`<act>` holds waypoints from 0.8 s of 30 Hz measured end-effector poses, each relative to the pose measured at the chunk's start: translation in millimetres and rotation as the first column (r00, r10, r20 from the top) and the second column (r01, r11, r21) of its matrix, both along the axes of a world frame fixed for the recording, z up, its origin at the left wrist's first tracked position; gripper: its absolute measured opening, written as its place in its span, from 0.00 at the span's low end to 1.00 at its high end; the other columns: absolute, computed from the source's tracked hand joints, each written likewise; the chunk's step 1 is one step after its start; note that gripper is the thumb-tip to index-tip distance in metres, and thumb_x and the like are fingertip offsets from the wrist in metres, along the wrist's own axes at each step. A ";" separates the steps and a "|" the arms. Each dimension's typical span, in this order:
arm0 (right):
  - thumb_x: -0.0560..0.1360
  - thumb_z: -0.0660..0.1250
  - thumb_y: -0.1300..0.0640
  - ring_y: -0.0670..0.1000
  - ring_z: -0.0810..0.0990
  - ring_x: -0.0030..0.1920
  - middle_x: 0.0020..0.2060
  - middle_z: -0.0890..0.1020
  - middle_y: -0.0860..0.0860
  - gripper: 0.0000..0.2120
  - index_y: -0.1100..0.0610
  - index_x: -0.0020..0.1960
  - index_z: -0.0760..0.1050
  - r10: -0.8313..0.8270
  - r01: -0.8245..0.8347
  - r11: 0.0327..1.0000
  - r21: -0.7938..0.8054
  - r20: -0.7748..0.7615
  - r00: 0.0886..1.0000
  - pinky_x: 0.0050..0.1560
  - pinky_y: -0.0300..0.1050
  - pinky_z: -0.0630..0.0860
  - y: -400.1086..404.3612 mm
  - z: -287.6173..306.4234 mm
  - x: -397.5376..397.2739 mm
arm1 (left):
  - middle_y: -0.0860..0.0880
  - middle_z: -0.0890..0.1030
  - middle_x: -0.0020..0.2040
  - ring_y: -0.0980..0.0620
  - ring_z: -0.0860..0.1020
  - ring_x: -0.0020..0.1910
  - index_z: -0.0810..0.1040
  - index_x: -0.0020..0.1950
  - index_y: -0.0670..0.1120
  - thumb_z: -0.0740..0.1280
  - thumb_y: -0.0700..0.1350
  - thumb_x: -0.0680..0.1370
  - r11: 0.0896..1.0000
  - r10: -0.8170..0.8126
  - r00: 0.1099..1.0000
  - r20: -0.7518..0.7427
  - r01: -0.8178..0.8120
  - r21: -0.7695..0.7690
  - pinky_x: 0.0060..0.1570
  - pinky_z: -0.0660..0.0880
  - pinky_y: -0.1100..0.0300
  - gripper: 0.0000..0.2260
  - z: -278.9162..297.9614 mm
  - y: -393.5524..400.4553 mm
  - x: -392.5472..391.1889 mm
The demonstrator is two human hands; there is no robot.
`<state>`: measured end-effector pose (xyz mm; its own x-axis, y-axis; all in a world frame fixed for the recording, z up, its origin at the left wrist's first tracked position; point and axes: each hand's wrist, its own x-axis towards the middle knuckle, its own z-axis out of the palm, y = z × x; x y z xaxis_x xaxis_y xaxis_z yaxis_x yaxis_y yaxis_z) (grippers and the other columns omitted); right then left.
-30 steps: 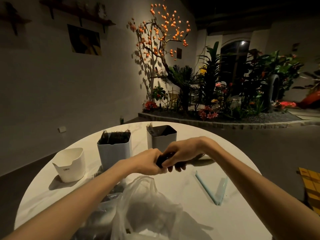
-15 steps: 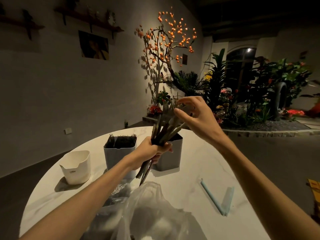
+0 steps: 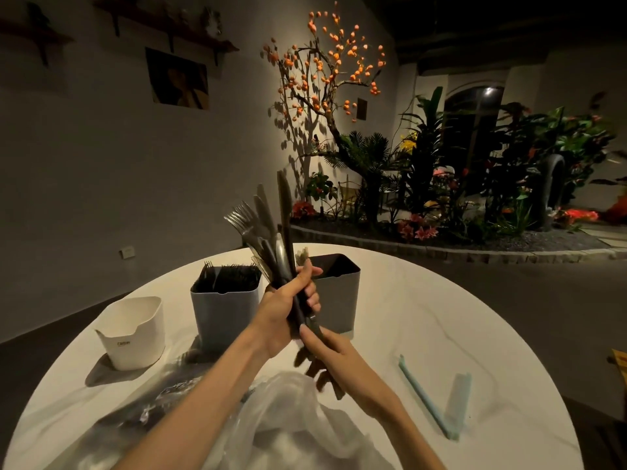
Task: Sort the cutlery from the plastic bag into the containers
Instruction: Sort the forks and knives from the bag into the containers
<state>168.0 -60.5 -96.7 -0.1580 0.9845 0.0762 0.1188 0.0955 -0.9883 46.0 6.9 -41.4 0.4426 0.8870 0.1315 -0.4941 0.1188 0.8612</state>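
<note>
Head view shows the left hand (image 3: 283, 308) gripping a bundle of cutlery (image 3: 271, 232), forks and knives fanned upward above the grey middle container (image 3: 222, 312). Just below, the right hand (image 3: 334, 354) pinches the bundle's handle ends. The step looks like picking one kind out; next, a single piece needs drawing free. That middle container already holds dark forks. The white container (image 3: 132, 334) left of it seems empty; the grey container (image 3: 339, 300) on the other side shows only pale tips. The plastic bag (image 3: 288, 425) lies nearer the person.
</note>
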 end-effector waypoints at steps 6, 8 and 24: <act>0.82 0.59 0.41 0.44 0.69 0.31 0.32 0.73 0.46 0.18 0.55 0.45 0.73 -0.060 0.061 0.997 0.052 -0.010 0.998 0.33 0.36 0.67 4.4 -27.9 -15.6 | 0.42 0.83 0.42 0.45 0.83 0.43 0.82 0.46 0.42 0.68 0.53 0.78 0.989 0.071 0.997 0.033 -0.066 -0.134 0.47 0.82 0.51 0.13 -32.2 2.2 -5.7; 0.82 0.59 0.41 0.47 0.70 0.33 0.35 0.75 0.50 0.20 0.56 0.48 0.76 -0.050 0.051 0.998 0.036 -0.023 0.998 0.33 0.39 0.67 6.2 -32.8 -15.3 | 0.39 0.84 0.52 0.41 0.84 0.51 0.81 0.50 0.43 0.64 0.53 0.80 0.990 0.055 0.998 0.043 -0.049 -0.130 0.52 0.81 0.48 0.14 -38.7 3.5 -8.9; 0.80 0.56 0.39 0.43 0.79 0.41 0.42 0.82 0.43 0.19 0.48 0.50 0.82 -0.448 0.446 0.878 0.172 -0.030 0.893 0.40 0.36 0.76 24.3 -46.1 24.3 | 0.41 0.79 0.38 0.47 0.79 0.32 0.80 0.57 0.38 0.68 0.44 0.78 0.991 0.108 0.990 -0.088 -0.114 -0.066 0.32 0.76 0.58 0.12 -76.8 13.1 -0.3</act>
<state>192.3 -36.1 -142.8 0.2943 0.9227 0.2489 0.1992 0.1955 -0.9603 45.7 20.0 -118.2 0.3479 0.9369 0.0332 -0.4334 0.1293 0.8919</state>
